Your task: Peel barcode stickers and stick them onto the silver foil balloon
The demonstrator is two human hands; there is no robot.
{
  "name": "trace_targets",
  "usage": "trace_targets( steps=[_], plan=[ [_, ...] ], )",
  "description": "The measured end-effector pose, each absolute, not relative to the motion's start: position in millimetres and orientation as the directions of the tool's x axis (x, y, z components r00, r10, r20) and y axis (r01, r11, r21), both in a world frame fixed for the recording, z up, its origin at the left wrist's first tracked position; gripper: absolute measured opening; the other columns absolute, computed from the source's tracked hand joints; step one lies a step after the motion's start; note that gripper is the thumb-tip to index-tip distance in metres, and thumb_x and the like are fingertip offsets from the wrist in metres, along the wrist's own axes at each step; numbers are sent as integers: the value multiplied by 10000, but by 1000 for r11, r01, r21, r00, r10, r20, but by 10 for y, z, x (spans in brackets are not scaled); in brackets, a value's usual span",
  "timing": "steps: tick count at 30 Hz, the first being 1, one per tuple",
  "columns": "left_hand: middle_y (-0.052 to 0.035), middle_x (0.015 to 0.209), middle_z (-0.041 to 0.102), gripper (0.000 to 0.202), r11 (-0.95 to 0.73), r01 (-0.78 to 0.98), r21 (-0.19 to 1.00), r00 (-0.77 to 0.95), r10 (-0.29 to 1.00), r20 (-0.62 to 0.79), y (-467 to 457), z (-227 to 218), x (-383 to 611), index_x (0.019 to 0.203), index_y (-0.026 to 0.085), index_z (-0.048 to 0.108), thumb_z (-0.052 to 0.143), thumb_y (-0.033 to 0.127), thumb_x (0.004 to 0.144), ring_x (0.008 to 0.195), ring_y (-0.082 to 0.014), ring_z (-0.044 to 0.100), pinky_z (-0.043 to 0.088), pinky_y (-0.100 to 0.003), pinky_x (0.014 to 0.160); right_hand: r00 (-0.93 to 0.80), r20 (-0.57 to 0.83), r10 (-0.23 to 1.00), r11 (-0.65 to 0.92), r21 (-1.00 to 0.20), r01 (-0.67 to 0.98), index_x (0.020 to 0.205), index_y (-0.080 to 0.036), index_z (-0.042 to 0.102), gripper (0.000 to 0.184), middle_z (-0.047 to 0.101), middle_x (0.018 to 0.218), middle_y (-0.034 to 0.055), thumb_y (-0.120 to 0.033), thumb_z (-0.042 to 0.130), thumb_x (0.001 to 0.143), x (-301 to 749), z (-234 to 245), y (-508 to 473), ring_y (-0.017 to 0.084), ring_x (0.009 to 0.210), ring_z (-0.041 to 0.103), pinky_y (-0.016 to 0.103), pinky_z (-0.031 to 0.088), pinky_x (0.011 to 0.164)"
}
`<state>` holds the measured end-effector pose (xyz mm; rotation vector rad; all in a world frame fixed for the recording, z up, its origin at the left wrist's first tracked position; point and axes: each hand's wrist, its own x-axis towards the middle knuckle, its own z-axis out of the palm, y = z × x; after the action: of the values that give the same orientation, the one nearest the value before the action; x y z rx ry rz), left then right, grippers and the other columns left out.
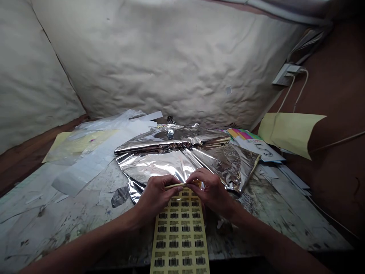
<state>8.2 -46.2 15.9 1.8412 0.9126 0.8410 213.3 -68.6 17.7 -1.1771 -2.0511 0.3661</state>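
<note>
Barcode sheet (180, 236), top edge between fingers (170, 181).

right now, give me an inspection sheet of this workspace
surface: worn, stained table, largely covered.
job's things: barcode label sheet reaching to the near edge, its top edge curled up; crumpled silver foil just behind it.
clutter: clear plastic and papers at left; colourful packet and yellow paper at right.
hands: left hand and right hand both pinch the label sheet's top edge.
cables: white cable drops from a wall socket at upper right.
surroundings: cream padded backing behind the table; brown wall at right.
</note>
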Motion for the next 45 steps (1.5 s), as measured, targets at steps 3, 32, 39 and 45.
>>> trace_targets(
  steps=[3,32,39,45],
  plan=[
    [-20,811,728,175,-347,245,905,502,844,188,-470,175,79,862,181,745,620,302,881,723,-163,665,481,-220,645,-304,477,825,550,-552,627,879,-210,672,49,657,834,28,-175,673,844,2120,182,-691,179,819,609,298,454,712],
    [-2,1061,709,445,-240,409,880,848,457,-270,-485,352,-25,1210,289,663,699,281,766,913,-203,648,468,-238,757,-428,-300,853,-171,-934,315,808,-114,707,316,680,727,22,-385,795,672,2538,145,-458,123,625,603,242,488,590],
    [-11,952,686,583,-375,478,794,821,511,-253,-534,247,13,1348,315,538,678,304,782,828,-199,627,431,-246,681,-436,-286,853,-144,-932,332,789,-127,692,293,680,723,12,-386,780,684,2519,61,-441,128,623,616,248,493,593],
    [-36,1033,687,592,-366,488,792,816,512,-267,-539,223,5,1367,315,517,660,319,792,910,-234,629,443,-276,739,-405,-294,866,-134,-916,378,807,-127,691,244,669,692,5,-344,749,711,2491,90,-455,116,581,589,229,467,544]
  ],
)
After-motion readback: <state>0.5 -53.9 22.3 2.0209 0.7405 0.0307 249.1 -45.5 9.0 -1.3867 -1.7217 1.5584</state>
